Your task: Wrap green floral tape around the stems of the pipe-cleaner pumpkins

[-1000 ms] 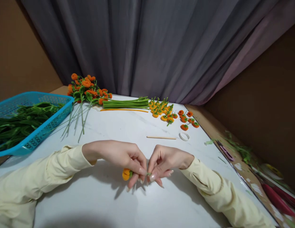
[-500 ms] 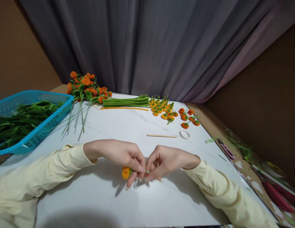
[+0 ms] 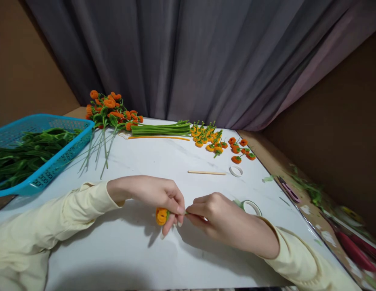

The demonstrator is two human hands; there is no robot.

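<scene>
My left hand (image 3: 157, 197) pinches a small orange pipe-cleaner flower (image 3: 161, 216) just above the white table (image 3: 130, 250). My right hand (image 3: 219, 218) is closed in a pinch on the flower's short green stem, fingertips meeting my left thumb. Both forearms wear pale yellow sleeves. A roll of green tape (image 3: 251, 207) lies right behind my right wrist.
A blue basket (image 3: 54, 161) of green pipe cleaners sits at the left. Finished orange flowers (image 3: 110, 111), a bundle of green stems (image 3: 160, 130), small orange blossoms (image 3: 219, 145), a wooden stick (image 3: 206, 172) and a white ring (image 3: 236, 171) lie farther back. Grey curtain behind.
My right hand has turned palm-down and its wrist dropped toward me, uncovering the tape roll. The left hand has kept its pinch on the flower.
</scene>
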